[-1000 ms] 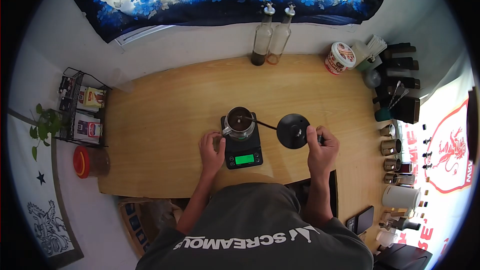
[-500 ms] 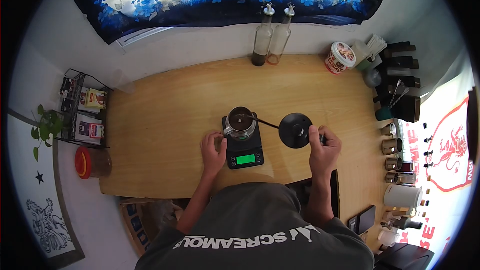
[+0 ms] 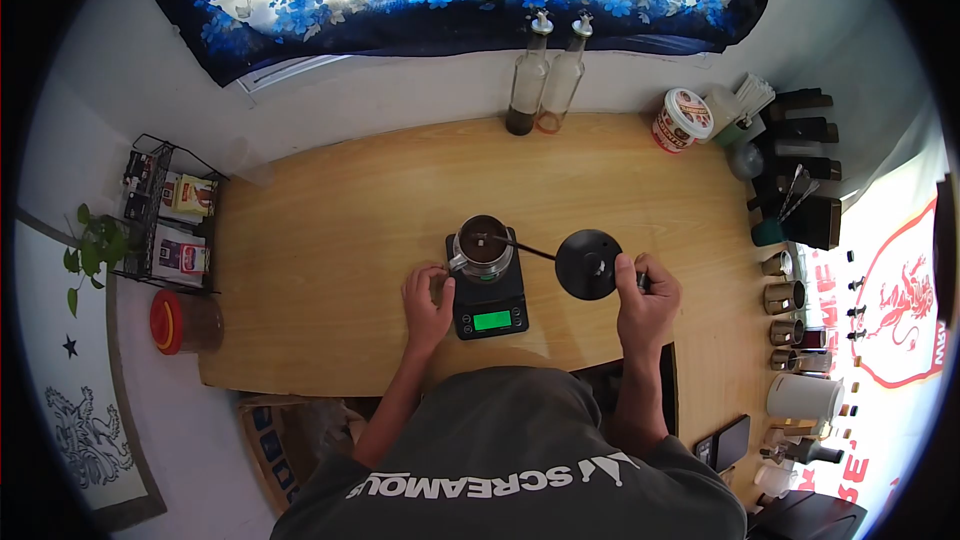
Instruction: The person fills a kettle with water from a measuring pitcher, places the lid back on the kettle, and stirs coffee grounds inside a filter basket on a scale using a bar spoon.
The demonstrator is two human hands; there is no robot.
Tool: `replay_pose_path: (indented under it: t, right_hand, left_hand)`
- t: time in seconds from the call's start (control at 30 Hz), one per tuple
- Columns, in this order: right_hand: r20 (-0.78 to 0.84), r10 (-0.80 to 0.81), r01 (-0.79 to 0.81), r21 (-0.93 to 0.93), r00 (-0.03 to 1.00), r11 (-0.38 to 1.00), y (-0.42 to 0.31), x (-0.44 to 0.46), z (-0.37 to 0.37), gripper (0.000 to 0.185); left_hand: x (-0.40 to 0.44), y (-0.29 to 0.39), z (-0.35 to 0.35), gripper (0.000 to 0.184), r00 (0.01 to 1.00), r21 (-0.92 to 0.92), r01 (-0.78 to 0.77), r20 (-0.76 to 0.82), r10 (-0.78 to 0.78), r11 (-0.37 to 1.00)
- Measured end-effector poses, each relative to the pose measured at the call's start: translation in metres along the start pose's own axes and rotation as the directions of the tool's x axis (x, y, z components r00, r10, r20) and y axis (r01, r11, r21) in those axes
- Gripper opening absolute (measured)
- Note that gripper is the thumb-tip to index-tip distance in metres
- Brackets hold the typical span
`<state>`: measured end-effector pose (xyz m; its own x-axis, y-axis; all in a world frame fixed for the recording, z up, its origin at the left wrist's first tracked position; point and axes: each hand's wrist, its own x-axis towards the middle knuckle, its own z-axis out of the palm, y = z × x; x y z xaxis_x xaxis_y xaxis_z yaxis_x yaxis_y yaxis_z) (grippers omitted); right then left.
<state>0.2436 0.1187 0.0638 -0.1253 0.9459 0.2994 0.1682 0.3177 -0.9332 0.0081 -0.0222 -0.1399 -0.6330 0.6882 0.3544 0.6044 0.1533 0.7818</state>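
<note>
My right hand (image 3: 648, 302) is closed around the handle of a black gooseneck kettle (image 3: 582, 272), held to the right of a digital scale. The kettle's thin spout points left and its tip is over a round vessel (image 3: 484, 270) with a small side handle. Dark brown contents (image 3: 481, 243) fill much of the vessel's opening. The vessel stands on the black scale (image 3: 490, 298), whose display glows green. My left hand (image 3: 430, 308) rests at the scale's left edge, below the vessel's handle, thumb and fingers apart and holding nothing.
Two glass bottles (image 3: 528, 90) with pourers stand at the back wall, and a white-and-red tub (image 3: 683, 120) farther right. A wire rack (image 3: 170, 210) and a red-lidded jar (image 3: 185, 322) are at the left. Metal pitchers (image 3: 784, 296) line the right edge.
The kettle has shifted very slightly left and down relative to the vessel, still in my right hand. My left hand stays in place beside the scale.
</note>
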Motion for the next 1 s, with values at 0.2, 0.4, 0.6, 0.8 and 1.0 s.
replay_pose_path:
  t: [0.2,0.4,0.6,0.8,1.0]
  right_hand:
    - [0.041,0.016,-0.011,-0.109,0.999,0.994,-0.003,0.004,-0.013,0.04]
    - [0.036,0.017,-0.015,-0.065,0.999,0.998,0.001,-0.002,-0.002,0.043]
    - [-0.015,0.039,-0.039,-0.031,0.999,0.999,0.0,0.006,-0.007,0.044]
    - [0.038,0.027,-0.024,-0.084,0.999,0.996,-0.001,0.0,-0.006,0.044]
    - [0.029,0.028,-0.027,-0.047,0.999,0.999,-0.002,0.0,-0.003,0.042]
  left_hand:
    - [0.001,0.004,-0.002,0.02,1.0,-0.007,0.008,0.006,-0.008,1.0]
    - [0.001,0.003,-0.002,0.02,1.0,-0.003,0.004,0.0,-0.004,1.0]
    - [0.0,0.002,-0.002,0.02,1.0,-0.005,0.007,0.008,-0.006,1.0]
    - [0.001,0.002,-0.003,0.02,1.0,0.021,-0.001,0.009,0.001,1.0]
    - [-0.001,-0.002,-0.002,0.019,1.0,-0.004,0.014,0.006,-0.014,1.0]
